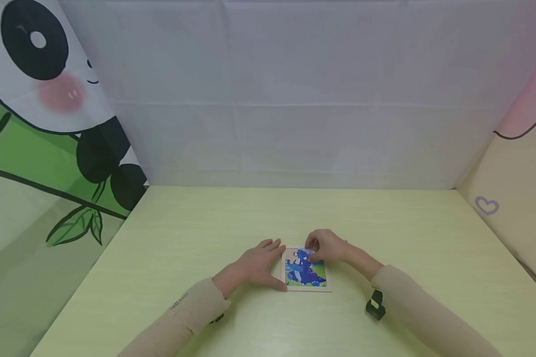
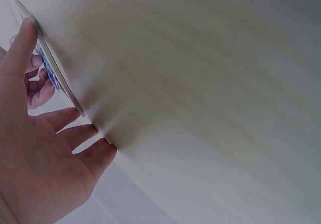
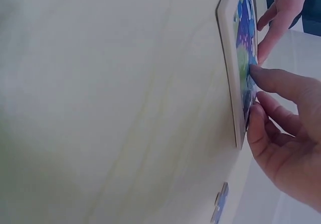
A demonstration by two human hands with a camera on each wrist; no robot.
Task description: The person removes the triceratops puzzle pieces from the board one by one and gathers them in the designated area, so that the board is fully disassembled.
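A small square jigsaw puzzle board (image 1: 307,290) with a pale wooden rim lies on the table, showing a blue dinosaur picture (image 1: 301,275). Bare wood shows at its upper left. My left hand (image 1: 260,264) rests along the left side, fingers fairly straight, with the thumb at the near corner and a fingertip at the far corner. At the upper right of the board, my right hand (image 1: 328,245) pinches a puzzle piece (image 1: 301,252), largely hidden by the fingers. In the right wrist view, the right thumb (image 3: 276,81) touches the picture surface.
A loose puzzle piece (image 3: 219,204) lies on the table beyond the board's right side, mostly behind the right hand in the head view. The pale table (image 1: 196,223) meets a white backdrop (image 1: 295,144) at the back, with printed panels on both sides.
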